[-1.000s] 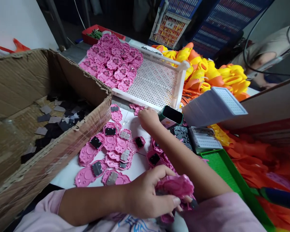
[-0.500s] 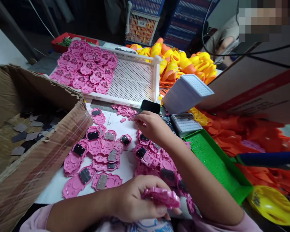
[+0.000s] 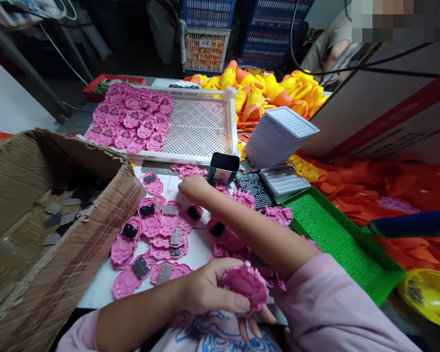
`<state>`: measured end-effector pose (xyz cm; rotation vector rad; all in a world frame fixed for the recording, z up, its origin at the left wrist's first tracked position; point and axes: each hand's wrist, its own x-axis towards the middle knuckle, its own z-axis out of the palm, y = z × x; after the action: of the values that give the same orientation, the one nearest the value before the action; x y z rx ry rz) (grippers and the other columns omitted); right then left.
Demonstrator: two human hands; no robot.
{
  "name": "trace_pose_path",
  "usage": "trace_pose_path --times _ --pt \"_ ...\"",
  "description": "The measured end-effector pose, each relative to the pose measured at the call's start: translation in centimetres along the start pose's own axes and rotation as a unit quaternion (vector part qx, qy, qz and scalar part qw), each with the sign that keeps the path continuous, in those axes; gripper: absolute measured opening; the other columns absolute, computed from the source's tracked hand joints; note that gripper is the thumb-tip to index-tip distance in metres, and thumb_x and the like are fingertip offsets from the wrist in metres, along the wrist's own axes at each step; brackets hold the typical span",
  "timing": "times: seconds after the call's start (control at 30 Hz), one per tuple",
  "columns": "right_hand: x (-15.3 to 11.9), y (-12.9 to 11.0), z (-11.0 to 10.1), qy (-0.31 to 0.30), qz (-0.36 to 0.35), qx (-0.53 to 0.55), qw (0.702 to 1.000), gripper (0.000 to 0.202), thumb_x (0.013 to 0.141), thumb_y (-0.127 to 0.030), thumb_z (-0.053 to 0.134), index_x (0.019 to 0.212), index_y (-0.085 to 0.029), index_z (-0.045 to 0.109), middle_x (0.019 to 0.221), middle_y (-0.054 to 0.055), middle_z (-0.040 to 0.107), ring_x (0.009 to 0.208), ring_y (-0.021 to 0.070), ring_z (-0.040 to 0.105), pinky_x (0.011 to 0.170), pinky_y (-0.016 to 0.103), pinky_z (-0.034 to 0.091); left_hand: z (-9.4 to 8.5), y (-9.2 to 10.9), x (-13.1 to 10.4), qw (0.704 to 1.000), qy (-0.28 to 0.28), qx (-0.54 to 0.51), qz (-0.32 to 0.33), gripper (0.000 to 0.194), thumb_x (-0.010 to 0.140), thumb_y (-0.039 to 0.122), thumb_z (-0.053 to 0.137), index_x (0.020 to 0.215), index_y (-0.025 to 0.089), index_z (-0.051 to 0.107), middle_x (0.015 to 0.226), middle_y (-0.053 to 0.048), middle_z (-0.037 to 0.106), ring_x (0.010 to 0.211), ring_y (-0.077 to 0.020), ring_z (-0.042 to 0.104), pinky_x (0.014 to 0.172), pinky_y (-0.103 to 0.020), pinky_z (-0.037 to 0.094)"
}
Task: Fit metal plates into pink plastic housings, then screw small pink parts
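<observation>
My left hand [image 3: 207,292] grips a pink plastic casing [image 3: 246,287] with a scalloped edge, held between thumb and fingers close to my body and tilted so that its face shows. My right hand [image 3: 193,188] reaches forward over the white work surface, closed with its fingers curled under. Whatever it may hold is hidden. Just beyond it lies a heap of small pink parts [image 3: 188,169], beside a dark open tin [image 3: 223,168]. Pink casings with black or grey square plates [image 3: 164,218] are spread to the left, and more pink casings [image 3: 227,238] lie under my right forearm.
A white perforated tray [image 3: 201,158] at the back holds rows of pink pieces. On the left stands an open cardboard box [image 3: 106,215]. A green tray [image 3: 333,239], a white block stack [image 3: 278,137] and orange parts [image 3: 355,195] occupy the right. A person's arm shows behind.
My right hand has moved left, from beside the tin to the near side of the small pink parts. The casing in my left hand has turned from edge-on to show its face.
</observation>
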<state>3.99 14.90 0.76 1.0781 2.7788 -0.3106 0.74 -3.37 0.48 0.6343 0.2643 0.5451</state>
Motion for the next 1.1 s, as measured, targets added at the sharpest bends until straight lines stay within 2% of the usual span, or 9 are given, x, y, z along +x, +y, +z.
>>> trace_pose_path --times 0.17,0.33,0.4,0.47,0.53,0.63,0.77,0.83,1.1 --pt "-4.5 0.6 -1.6 0.085 0.038 0.139 0.986 0.015 0.086 -0.020 0.057 0.096 -0.011 0.065 0.094 0.008 0.068 0.091 0.0179 0.064 0.082 0.036 0.052 -0.4 -0.1 0.2 0.999 0.002 -0.033 0.021 0.041 0.075 0.046 0.071 0.103 0.018 0.059 0.086 -0.010 0.072 0.066 -0.0189 0.070 0.060 -0.028 0.053" --pt "-13.4 1.2 -1.3 0.211 0.085 0.328 0.917 0.029 0.093 -0.024 0.042 0.113 -0.011 0.059 0.089 0.009 0.070 0.073 0.0108 0.066 0.065 0.025 0.056 0.1 0.8 0.1 0.991 0.083 -0.064 0.080 0.050 0.084 0.056 0.055 0.107 0.013 0.062 0.104 -0.017 0.070 0.077 -0.0223 0.072 0.062 -0.029 0.056" --pt "-16.0 1.0 -0.2 0.309 0.087 0.558 0.765 0.023 0.084 -0.028 0.060 0.102 -0.015 0.064 0.082 0.006 0.071 0.065 0.0111 0.066 0.056 0.023 0.056 0.4 1.4 0.0 0.982 0.126 -0.085 0.108 0.043 0.087 0.051 0.054 0.105 0.014 0.065 0.105 -0.015 0.071 0.077 -0.0218 0.072 0.066 -0.031 0.057" --pt "-17.5 0.6 1.0 0.355 0.082 0.674 0.642 0.018 0.073 -0.025 0.073 0.090 -0.021 0.070 0.076 0.002 0.071 0.062 0.0094 0.066 0.054 0.020 0.056 0.5 1.8 0.1 0.974 0.162 -0.100 0.125 0.035 0.086 0.045 0.059 0.104 0.017 0.066 0.100 -0.012 0.073 0.079 -0.0221 0.071 0.072 -0.034 0.057" --pt "-18.1 0.0 2.0 0.392 0.073 0.694 0.600 0.014 0.067 -0.019 0.077 0.079 -0.024 0.072 0.076 0.000 0.070 0.065 0.0089 0.067 0.056 0.018 0.056 0.4 2.0 0.3 0.958 0.227 -0.097 0.147 0.027 0.082 0.038 0.066 0.101 0.018 0.068 0.096 -0.008 0.074 0.084 -0.0207 0.070 0.077 -0.032 0.055" --pt "-18.5 -0.9 2.9 0.450 0.064 0.636 0.624 0.014 0.067 -0.013 0.076 0.073 -0.025 0.072 0.082 0.001 0.070 0.076 0.0116 0.068 0.061 0.020 0.058 -0.1 2.3 0.8 0.927 0.333 -0.071 0.157 0.024 0.077 0.030 0.073 0.096 0.016 0.069 0.091 -0.007 0.074 0.081 -0.0179 0.068 0.073 -0.026 0.053" --pt "-19.1 -1.3 3.4 0.491 0.028 0.445 0.748 0.022 0.074 -0.005 0.067 0.087 -0.023 0.069 0.085 0.003 0.070 0.081 0.0127 0.067 0.072 0.026 0.058 -0.6 2.4 1.4 0.917 0.372 -0.058 0.136 0.024 0.074 0.028 0.075 0.093 0.015 0.069 0.082 -0.005 0.072 0.075 -0.0177 0.067 0.071 -0.027 0.052" --pt "-19.3 -1.2 3.4 0.509 0.009 0.351 0.786 0.023 0.077 -0.003 0.061 0.092 -0.020 0.067 0.086 0.005 0.070 0.083 0.0139 0.066 0.074 0.027 0.058 -0.6 2.4 1.6 0.914 0.378 -0.066 0.134 0.024 0.072 0.025 0.077 0.093 0.016 0.069 0.080 -0.004 0.072 0.076 -0.0159 0.066 0.072 -0.025 0.051" --pt "-18.9 -1.1 4.3 0.503 -0.004 0.213 0.838 0.022 0.085 -0.008 0.049 0.096 -0.015 0.066 0.089 0.011 0.072 0.087 0.0185 0.067 0.078 0.035 0.058 -0.7 2.0 1.6 0.910 0.397 -0.050 0.112 0.029 0.067 0.026 0.081 0.091 0.017 0.070 0.072 0.001 0.066 0.067 -0.0090 0.058 0.065 -0.017 0.046"
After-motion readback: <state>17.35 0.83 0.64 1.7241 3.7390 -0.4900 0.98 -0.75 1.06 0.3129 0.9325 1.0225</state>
